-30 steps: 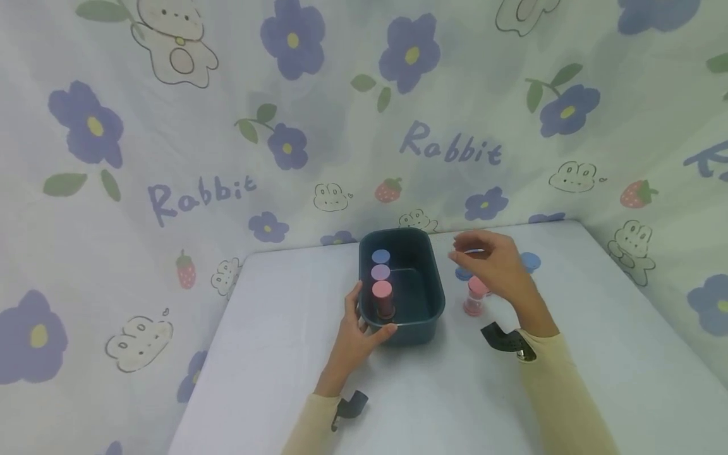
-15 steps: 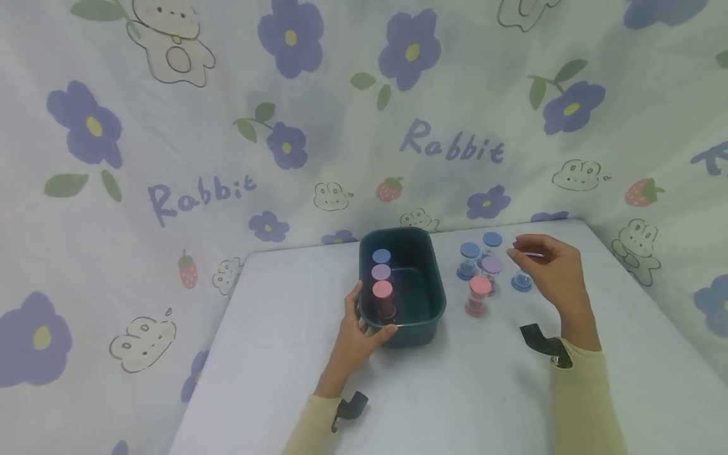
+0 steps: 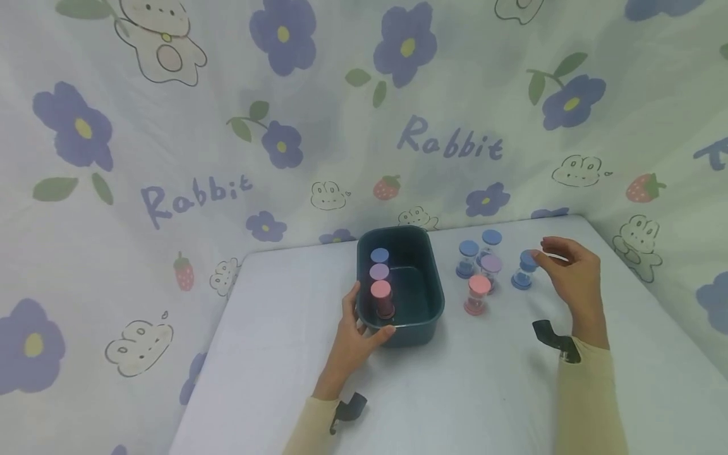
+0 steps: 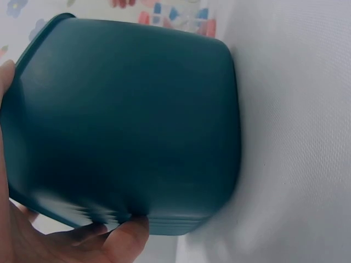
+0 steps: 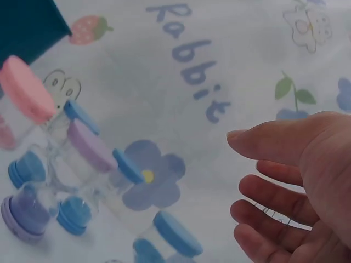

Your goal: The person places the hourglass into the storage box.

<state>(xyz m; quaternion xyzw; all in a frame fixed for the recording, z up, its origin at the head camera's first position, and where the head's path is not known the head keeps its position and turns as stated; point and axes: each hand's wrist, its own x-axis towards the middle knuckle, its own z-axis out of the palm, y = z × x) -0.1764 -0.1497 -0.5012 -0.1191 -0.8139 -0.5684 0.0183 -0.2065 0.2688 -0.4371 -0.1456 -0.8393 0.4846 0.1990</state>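
Note:
My left hand point(image 3: 354, 341) grips the near left corner of a dark teal plastic bin point(image 3: 418, 333), thumb at the front rim and fingers along the side. In the left wrist view, fingertips lie against the bin's ridged wall. Inside, along its left side, stand a pink sand timer point(image 3: 382, 298), a purple-topped one point(image 3: 379, 272) and a blue-topped one point(image 3: 380, 255). My right hand point(image 3: 573, 278) hovers just right of a blue sand timer point(image 3: 523, 272) on the table. The right wrist view shows its fingers loosely bent, a gap between them and that blue timer point(image 5: 170, 238).
Left of the right hand stand more sand timers: a pink one point(image 3: 478, 295), a purple one point(image 3: 491, 265) partly behind it, and two blue ones point(image 3: 467, 259) farther back. A white cloth covers the table point(image 3: 284, 316). A patterned curtain point(image 3: 335, 126) hangs along the back.
My right hand has moved right, from above the group of sand timers to beside the rightmost blue one, uncovering the others. The left hand stays on the bin.

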